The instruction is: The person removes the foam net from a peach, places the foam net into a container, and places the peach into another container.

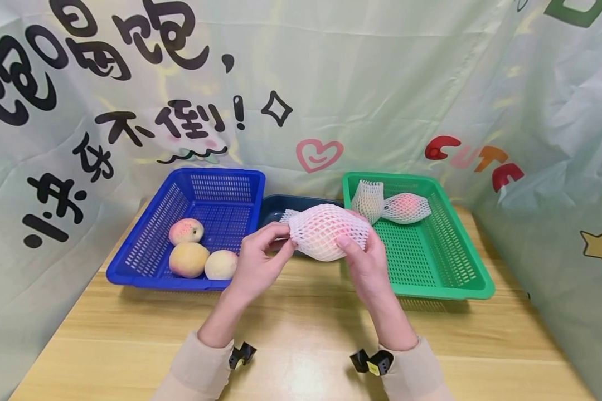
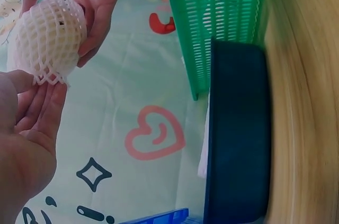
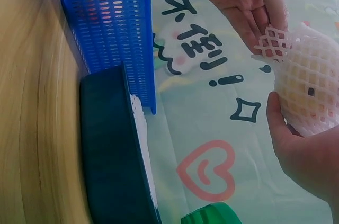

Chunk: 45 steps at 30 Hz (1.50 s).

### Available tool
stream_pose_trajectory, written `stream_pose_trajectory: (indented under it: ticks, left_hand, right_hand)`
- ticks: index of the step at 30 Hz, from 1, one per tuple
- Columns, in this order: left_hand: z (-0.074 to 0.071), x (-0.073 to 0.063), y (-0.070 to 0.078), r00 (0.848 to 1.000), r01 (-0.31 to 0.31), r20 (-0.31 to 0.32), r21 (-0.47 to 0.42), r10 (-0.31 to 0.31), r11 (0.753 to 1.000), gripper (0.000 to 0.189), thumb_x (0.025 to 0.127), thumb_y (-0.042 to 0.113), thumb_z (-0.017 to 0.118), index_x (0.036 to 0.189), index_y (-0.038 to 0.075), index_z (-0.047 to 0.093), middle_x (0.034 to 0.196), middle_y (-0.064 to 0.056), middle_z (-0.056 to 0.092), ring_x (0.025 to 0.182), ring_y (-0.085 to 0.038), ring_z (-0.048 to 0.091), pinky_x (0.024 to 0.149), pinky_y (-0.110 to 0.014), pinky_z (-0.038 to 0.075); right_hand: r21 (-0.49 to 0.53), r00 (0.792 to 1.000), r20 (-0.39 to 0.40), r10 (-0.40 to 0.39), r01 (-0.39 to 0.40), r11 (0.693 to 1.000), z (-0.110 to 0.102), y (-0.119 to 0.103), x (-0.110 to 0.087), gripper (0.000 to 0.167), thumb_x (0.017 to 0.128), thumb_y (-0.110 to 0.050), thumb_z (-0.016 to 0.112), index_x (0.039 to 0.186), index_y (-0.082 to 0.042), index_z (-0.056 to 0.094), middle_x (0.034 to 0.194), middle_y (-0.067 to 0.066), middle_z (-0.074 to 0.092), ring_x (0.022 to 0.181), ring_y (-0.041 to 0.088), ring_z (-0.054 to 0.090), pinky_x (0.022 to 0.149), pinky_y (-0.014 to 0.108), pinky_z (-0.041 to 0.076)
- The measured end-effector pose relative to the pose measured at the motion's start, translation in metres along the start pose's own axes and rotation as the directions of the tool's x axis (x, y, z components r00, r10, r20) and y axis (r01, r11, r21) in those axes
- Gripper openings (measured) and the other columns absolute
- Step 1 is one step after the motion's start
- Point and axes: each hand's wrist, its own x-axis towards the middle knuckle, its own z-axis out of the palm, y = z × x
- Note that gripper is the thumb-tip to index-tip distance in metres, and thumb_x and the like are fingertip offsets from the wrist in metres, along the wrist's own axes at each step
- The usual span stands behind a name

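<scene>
A peach in a white foam net (image 1: 323, 231) is held up between both hands over the middle of the table. My left hand (image 1: 261, 259) pinches the edge of the net's left end between thumb and fingers. At the other end, my right hand (image 1: 370, 264) grips the netted peach, thumb across its front. The left wrist view shows the net (image 2: 47, 38) stretched over the round fruit. In the right wrist view a loose end of netting (image 3: 274, 44) sticks out at the left hand's fingers.
On the left, a blue basket (image 1: 170, 284) holds three bare peaches (image 1: 188, 259). A green basket (image 1: 411, 267) on the right holds two netted peaches (image 1: 406, 208). Between them stands a dark tray (image 1: 269, 209), with white material (image 3: 142, 144) inside. A printed curtain (image 1: 381, 83) hangs behind the wooden table (image 1: 301, 323).
</scene>
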Motion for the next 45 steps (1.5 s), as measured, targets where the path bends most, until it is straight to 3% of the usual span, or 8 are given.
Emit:
stream_pose_trajectory:
  ticks: [10, 21, 31, 39, 45]
  left_hand:
    - [-0.0024, 0.0033, 0.0042, 0.999, -0.040, 0.027, -0.072, 0.042, 0.997, 0.033, 0.085, -0.018, 0.073, 0.116, -0.007, 0.071, 0.124, -0.016, 0.066, 0.118, -0.025, 0.064, 0.099, -0.038, 0.055]
    - [-0.0047, 0.0027, 0.0032, 0.988, -0.035, 0.149, -0.067, 0.045, 0.997, 0.054, 0.079, -0.015, 0.078, 0.130, -0.005, 0.063, 0.140, -0.015, 0.053, 0.132, -0.027, 0.053, 0.112, -0.039, 0.046]
    - [-0.0055, 0.0011, 0.0033, 0.972, 0.033, 0.232, 0.035, -0.040, 0.999, 0.069, 0.075, -0.005, 0.087, 0.138, 0.005, 0.059, 0.145, -0.008, 0.048, 0.134, -0.023, 0.050, 0.111, -0.041, 0.047]
    - [-0.0065, 0.0013, 0.0033, 0.965, 0.007, 0.258, 0.186, -0.055, 0.983, 0.076, 0.072, 0.006, 0.093, 0.140, 0.009, 0.058, 0.147, -0.006, 0.049, 0.137, -0.022, 0.048, 0.114, -0.040, 0.044]
    - [-0.0060, 0.0008, 0.0040, 0.958, 0.028, 0.273, 0.232, -0.093, 0.972, 0.079, 0.074, 0.011, 0.093, 0.143, 0.010, 0.056, 0.149, -0.007, 0.048, 0.141, -0.022, 0.046, 0.118, -0.044, 0.039]
  right_hand:
    - [-0.095, 0.998, -0.001, 0.060, -0.060, 0.994, 0.0014, 0.0008, 0.0008, 0.056, 0.090, 0.001, 0.063, 0.144, 0.005, 0.048, 0.127, 0.006, 0.063, 0.111, 0.014, 0.063, 0.095, 0.025, 0.055]
    - [-0.207, 0.997, 0.017, 0.079, -0.074, 0.976, 0.0017, 0.0016, 0.0007, 0.052, 0.093, 0.000, 0.063, 0.144, 0.002, 0.050, 0.123, 0.005, 0.064, 0.108, 0.013, 0.063, 0.093, 0.026, 0.055]
    - [-0.310, 0.992, 0.015, 0.123, -0.112, 0.944, 0.0004, 0.0047, 0.0024, 0.056, 0.091, -0.001, 0.069, 0.144, 0.001, 0.052, 0.120, 0.004, 0.066, 0.106, 0.013, 0.065, 0.092, 0.026, 0.055]
    - [-0.371, 0.983, 0.073, 0.170, -0.132, 0.919, 0.0011, 0.0056, 0.0014, 0.058, 0.091, -0.004, 0.072, 0.146, -0.001, 0.052, 0.127, 0.011, 0.065, 0.111, 0.016, 0.064, 0.096, 0.028, 0.054]
    - [-0.363, 0.977, 0.097, 0.190, -0.143, 0.921, 0.0011, 0.0058, 0.0006, 0.061, 0.092, -0.003, 0.071, 0.149, -0.002, 0.050, 0.129, 0.014, 0.065, 0.110, 0.016, 0.066, 0.095, 0.030, 0.056]
